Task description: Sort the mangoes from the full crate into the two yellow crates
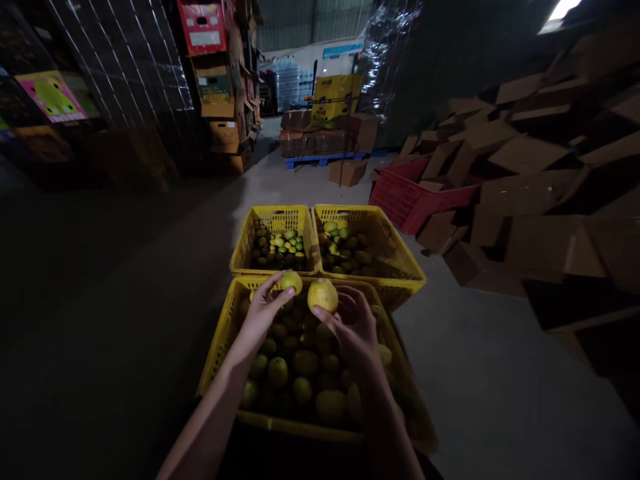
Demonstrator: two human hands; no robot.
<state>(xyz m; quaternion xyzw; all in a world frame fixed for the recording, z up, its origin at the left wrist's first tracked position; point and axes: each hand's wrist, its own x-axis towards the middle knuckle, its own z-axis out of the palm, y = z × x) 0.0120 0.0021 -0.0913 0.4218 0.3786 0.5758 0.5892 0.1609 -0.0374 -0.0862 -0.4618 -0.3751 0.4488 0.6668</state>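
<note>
On my feed the larger yellow fruit (323,296) rests in the right hand (353,319), just beside the smaller yellow-green fruit (291,283) pinched by the left hand (267,300). Both look roundish, with no clear long axis, above the front crate (300,426). Beyond I see the left rear crate (277,217), nearer the left hand, and the right rear crate (401,250).

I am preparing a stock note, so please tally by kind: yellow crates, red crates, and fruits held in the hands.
Near yellow crate, back-left yellow crate, back-right yellow crate: 3
Red crate: 1
Greener fruit in left hand, yellower fruit in right hand: 2
Total: 6
</note>
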